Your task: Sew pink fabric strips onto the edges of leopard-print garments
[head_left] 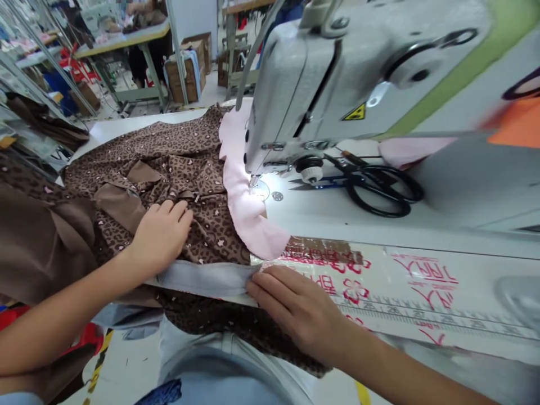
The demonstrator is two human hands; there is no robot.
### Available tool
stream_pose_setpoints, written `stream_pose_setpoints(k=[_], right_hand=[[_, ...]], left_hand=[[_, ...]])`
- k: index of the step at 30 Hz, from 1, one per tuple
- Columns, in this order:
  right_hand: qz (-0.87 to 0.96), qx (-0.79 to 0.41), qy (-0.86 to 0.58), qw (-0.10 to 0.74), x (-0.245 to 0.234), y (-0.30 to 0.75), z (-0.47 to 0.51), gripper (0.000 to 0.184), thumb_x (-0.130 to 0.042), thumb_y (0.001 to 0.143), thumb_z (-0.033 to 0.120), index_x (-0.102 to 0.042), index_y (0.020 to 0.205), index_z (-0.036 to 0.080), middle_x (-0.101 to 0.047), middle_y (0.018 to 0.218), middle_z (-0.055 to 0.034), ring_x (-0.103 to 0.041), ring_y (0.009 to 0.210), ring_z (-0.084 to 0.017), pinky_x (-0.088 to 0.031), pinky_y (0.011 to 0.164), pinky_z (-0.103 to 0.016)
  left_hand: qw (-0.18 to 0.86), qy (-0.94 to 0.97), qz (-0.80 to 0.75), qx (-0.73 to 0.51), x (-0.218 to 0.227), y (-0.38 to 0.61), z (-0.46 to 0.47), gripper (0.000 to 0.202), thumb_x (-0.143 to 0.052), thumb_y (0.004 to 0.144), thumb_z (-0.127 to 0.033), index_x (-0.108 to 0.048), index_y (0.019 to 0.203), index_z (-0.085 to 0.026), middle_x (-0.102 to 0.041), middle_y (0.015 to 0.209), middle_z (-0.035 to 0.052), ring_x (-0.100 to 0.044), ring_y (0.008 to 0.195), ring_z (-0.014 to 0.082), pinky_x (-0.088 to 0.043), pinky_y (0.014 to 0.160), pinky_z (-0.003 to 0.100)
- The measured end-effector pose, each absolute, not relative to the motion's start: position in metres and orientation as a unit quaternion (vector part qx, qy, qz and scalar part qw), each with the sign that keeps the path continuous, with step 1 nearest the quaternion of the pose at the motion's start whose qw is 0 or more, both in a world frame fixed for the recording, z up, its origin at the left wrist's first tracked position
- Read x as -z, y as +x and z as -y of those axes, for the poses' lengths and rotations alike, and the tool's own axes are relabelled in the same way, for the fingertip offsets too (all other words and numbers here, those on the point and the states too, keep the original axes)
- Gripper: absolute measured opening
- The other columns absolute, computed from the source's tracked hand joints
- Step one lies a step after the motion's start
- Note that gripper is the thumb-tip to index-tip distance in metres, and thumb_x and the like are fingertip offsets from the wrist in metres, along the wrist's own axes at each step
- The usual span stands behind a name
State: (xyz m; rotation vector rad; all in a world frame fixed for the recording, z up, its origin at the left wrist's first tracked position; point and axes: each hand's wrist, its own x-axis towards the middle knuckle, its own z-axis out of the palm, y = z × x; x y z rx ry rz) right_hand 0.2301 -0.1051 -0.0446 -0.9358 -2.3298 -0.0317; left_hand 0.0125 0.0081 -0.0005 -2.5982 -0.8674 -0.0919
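Note:
Brown leopard-print fabric lies in folds on the sewing machine table, with plain brown pieces among it. A pale pink scalloped strip runs along its right edge, passing by the needle and presser foot. My left hand rests on the leopard-print fabric, fingers together and bent down onto it; its thumb is hidden. At the front edge, my right hand pinches the right end of a grey fabric strip. More leopard-print cloth hangs below that strip, over the table's front edge.
The sewing machine head stands over the right side. Black-handled scissors and other small tools lie behind the needle. A ruler scale and red-marked tape cover the table's front right. Another worktable and boxes stand further back.

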Motion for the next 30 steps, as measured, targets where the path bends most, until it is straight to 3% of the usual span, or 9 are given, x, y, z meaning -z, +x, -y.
stream_pose_setpoints(k=[3,6,10,15,20,23,25,28,30], right_hand=[[0.891,0.040,-0.347,0.291,0.041,0.248,0.102,0.021,-0.040,0.090,0.010,-0.059,0.098,0.006,-0.062,0.087,-0.0107,-0.054,0.086,-0.021,-0.047,0.076,-0.036],[0.903,0.127,-0.357,0.201,0.036,0.270,0.086,0.029,-0.032,0.091,0.006,-0.053,0.111,0.004,-0.059,0.108,-0.0157,-0.049,0.106,-0.027,-0.044,0.085,-0.042],[0.911,0.107,-0.334,0.218,0.035,0.275,0.058,0.024,-0.033,0.092,0.010,-0.057,0.094,0.007,-0.063,0.094,-0.0121,-0.055,0.091,-0.021,-0.048,0.076,-0.034],[0.910,0.048,-0.351,0.215,0.031,0.261,0.051,0.021,-0.038,0.091,0.014,-0.058,0.085,0.011,-0.061,0.081,-0.0083,-0.054,0.074,-0.018,-0.047,0.063,-0.031],[0.923,0.170,-0.328,0.108,0.030,0.271,0.057,0.027,-0.034,0.084,0.001,-0.060,0.092,0.002,-0.060,0.092,-0.0172,-0.054,0.086,-0.025,-0.047,0.065,-0.036],[0.929,0.161,-0.302,0.142,0.035,0.279,0.053,0.024,-0.035,0.087,0.004,-0.059,0.086,0.005,-0.060,0.085,-0.0144,-0.054,0.082,-0.023,-0.046,0.063,-0.034],[0.922,0.125,-0.308,0.197,0.039,0.279,0.048,0.021,-0.037,0.090,0.009,-0.058,0.086,0.007,-0.059,0.078,-0.0113,-0.053,0.075,-0.020,-0.044,0.061,-0.031],[0.896,0.060,-0.344,0.275,0.041,0.267,0.042,0.018,-0.036,0.091,0.011,-0.054,0.094,0.008,-0.057,0.073,-0.0064,-0.049,0.065,-0.015,-0.040,0.054,-0.025],[0.877,0.023,-0.352,0.325,0.041,0.254,0.039,0.016,-0.037,0.092,0.014,-0.052,0.094,0.011,-0.055,0.072,-0.0037,-0.048,0.062,-0.012,-0.037,0.052,-0.023]], left_hand=[[0.109,-0.970,0.196,0.095,-0.001,0.028,0.024,0.018,-0.045,0.087,-0.023,-0.058,0.090,-0.011,-0.059,0.090,0.0101,-0.053,0.084,0.0226,-0.044,0.069,0.036],[0.025,-0.979,0.170,0.109,0.010,0.040,0.040,0.014,-0.044,0.086,-0.014,-0.057,0.086,-0.010,-0.058,0.088,0.0095,-0.052,0.089,0.0210,-0.045,0.072,0.033],[-0.008,-0.961,0.237,0.140,0.020,0.050,0.030,0.018,-0.041,0.088,-0.015,-0.055,0.079,-0.012,-0.057,0.078,0.0064,-0.052,0.081,0.0182,-0.046,0.070,0.032],[0.018,-0.952,0.289,0.102,0.017,0.057,0.035,0.030,-0.059,0.079,-0.042,-0.051,0.069,-0.015,-0.054,0.067,0.0038,-0.049,0.068,0.0210,-0.043,0.059,0.035],[0.013,-0.948,0.302,0.097,0.024,0.061,0.042,0.019,-0.064,0.076,-0.024,-0.048,0.069,-0.016,-0.054,0.066,0.0014,-0.049,0.066,0.0198,-0.044,0.057,0.034],[0.000,-0.966,0.215,0.141,0.031,0.061,0.044,0.015,-0.053,0.083,-0.017,-0.049,0.069,-0.015,-0.056,0.071,0.0027,-0.052,0.070,0.0182,-0.046,0.059,0.032],[0.000,-0.972,0.154,0.180,0.037,0.058,0.047,0.014,-0.045,0.087,-0.014,-0.054,0.077,-0.012,-0.060,0.085,0.0069,-0.055,0.086,0.0195,-0.050,0.073,0.033],[0.007,-0.948,0.225,0.224,0.046,0.055,0.052,0.022,-0.043,0.088,-0.014,-0.054,0.103,-0.003,-0.058,0.109,0.0148,-0.048,0.110,0.0245,-0.045,0.093,0.038],[0.000,-0.927,0.291,0.235,0.050,0.054,0.055,0.027,-0.045,0.087,-0.016,-0.052,0.109,-0.001,-0.057,0.112,0.0159,-0.048,0.110,0.0253,-0.045,0.094,0.040]])
